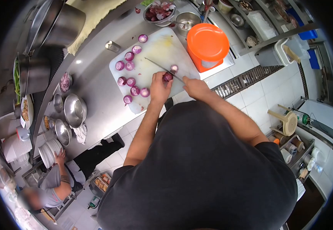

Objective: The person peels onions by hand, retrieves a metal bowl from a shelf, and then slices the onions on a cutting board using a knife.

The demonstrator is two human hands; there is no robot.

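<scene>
On the white cutting board (pixel 158 50), my left hand (pixel 160 89) has its fingers wrapped round a red onion (pixel 167 77) near the front edge. My right hand (pixel 196 88) grips the handle of a kitchen knife (pixel 156 64). The blade runs up and left across the board, right at the held onion. Just beyond it sits a small cut onion piece (pixel 174 68), pale side up. Several trimmed red onions (pixel 130 66) are spread along the board's left side, their pale cut faces showing on some.
An orange-lidded container (pixel 208 42) stands at the board's right. Behind are a bowl of onion scraps (pixel 159 12) and a steel pot (pixel 187 23). A metal cup (pixel 112 46) and steel bowls (pixel 75 111) lie left. At lower left, another person (pixel 55 184) handles stacked plates (pixel 50 152).
</scene>
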